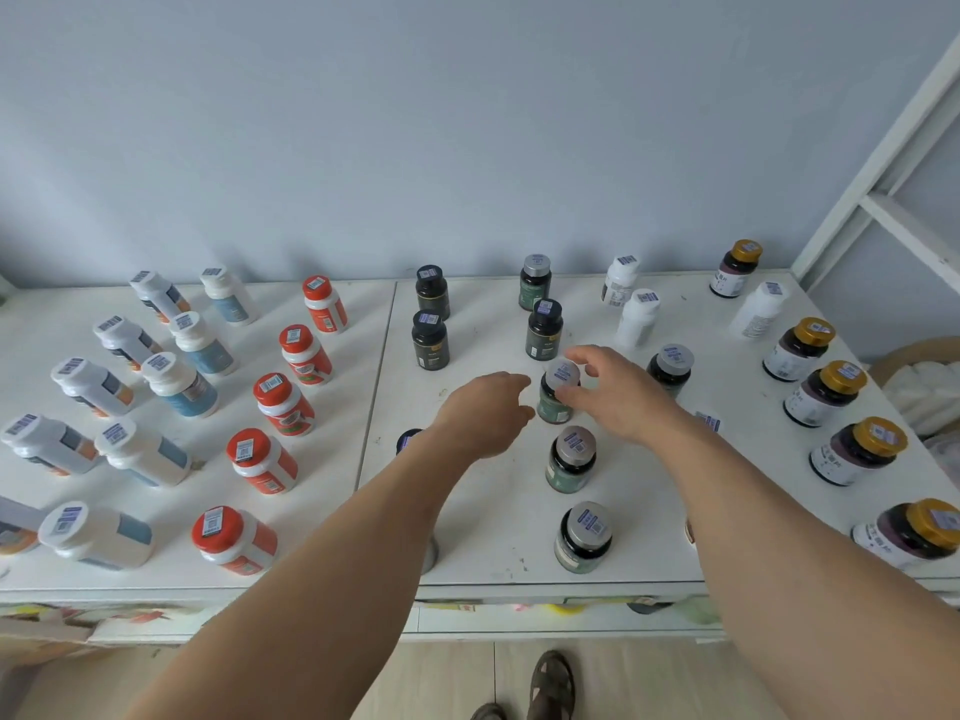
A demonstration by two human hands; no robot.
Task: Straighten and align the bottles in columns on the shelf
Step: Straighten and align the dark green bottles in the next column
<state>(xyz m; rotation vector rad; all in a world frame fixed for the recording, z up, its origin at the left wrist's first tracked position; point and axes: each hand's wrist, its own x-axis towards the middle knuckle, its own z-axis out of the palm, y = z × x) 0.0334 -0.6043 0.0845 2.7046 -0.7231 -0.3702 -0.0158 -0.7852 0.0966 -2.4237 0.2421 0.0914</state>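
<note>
Many labelled bottles stand in rough columns on a white shelf top (488, 511). My right hand (615, 394) pinches the silver cap of a dark green bottle (551, 407) in the middle column. My left hand (483, 415) hovers just left of that bottle with its fingers loosely curled and holds nothing. In the same column, two silver-capped green bottles (571, 462) stand nearer me and two dark ones (544, 332) farther back. Black bottles (430, 341) stand to the left. My forearms partly hide a black bottle (407, 440) and another bottle (709, 420).
Red-capped bottles (283, 402) and white bottles with blue or orange labels (179, 384) fill the left half. White bottles (636, 319) and gold-capped bottles (826, 394) line the right side. A white frame (878, 200) rises at the right; a wall is close behind.
</note>
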